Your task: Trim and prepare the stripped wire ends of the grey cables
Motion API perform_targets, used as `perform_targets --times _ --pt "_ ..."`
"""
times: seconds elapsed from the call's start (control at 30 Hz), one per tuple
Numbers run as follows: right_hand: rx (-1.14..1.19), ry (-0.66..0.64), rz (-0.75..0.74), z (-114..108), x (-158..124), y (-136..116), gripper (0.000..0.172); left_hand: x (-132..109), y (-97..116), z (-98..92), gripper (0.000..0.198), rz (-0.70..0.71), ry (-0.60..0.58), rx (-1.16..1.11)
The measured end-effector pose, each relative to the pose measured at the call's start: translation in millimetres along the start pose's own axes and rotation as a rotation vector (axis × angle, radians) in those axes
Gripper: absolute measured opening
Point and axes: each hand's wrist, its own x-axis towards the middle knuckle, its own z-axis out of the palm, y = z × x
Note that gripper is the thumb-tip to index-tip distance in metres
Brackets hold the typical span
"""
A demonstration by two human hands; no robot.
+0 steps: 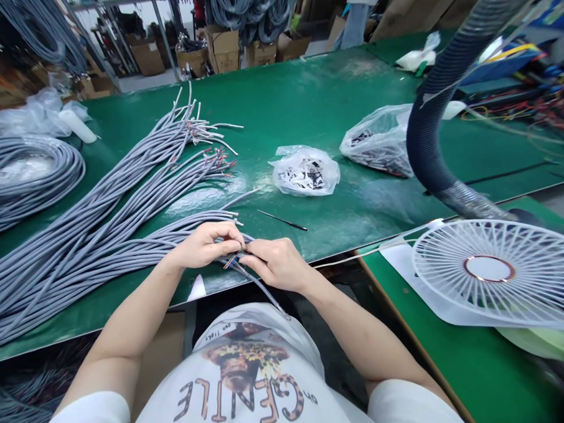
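1. Grey cable [257, 284] runs out from between both hands at the near edge of the green bench [324, 101]; it looks light, soft-sheathed and limp, so the sheath just behind the end seems the surest hold;
2. The left hand [206, 245] has its fingers curled together on the cable; the right hand [275, 264] pinches it alongside;
3. Thin coloured wires [230, 263] poke out, fine and easily bent;
4. More cables [73, 283] lie fanned beside the left hand.

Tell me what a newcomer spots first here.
Long grey cables sprawl across the green bench mat on the left, and the left hand and right hand pinch wires at their ends near the bench edge. On the right, a white fan guard lies on a second green bench, below a black corrugated hose.
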Motion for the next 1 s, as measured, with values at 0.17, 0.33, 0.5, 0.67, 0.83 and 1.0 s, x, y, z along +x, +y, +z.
perform_targets --times 0.17,0.33,0.5,0.67,0.83,1.0 --pt "0.020 0.007 -0.004 -1 0 3 0.039 -2 -11 3.5 0.021 -0.044 0.035 -0.127" --pt "0.016 -0.015 -0.018 3 -1 5 0.039 -2 -16 9.3 0.021 -0.070 0.057 -0.216" --pt "0.018 -0.117 -0.003 8 -1 3 0.035 -2 -16 9.3 0.022 -0.084 0.144 -0.330" --pt "0.226 0.047 0.159 -8 1 8 0.026 -2 -24 7.7 0.021 -0.140 0.337 -0.431" --pt "0.525 0.201 0.337 -3 16 -3 0.029 3 -23 17.7 0.019 -0.005 0.409 -0.370" --pt "0.655 0.233 0.319 3 26 -3 0.034 1 -15 23.2 0.021 -0.014 0.405 -0.289"
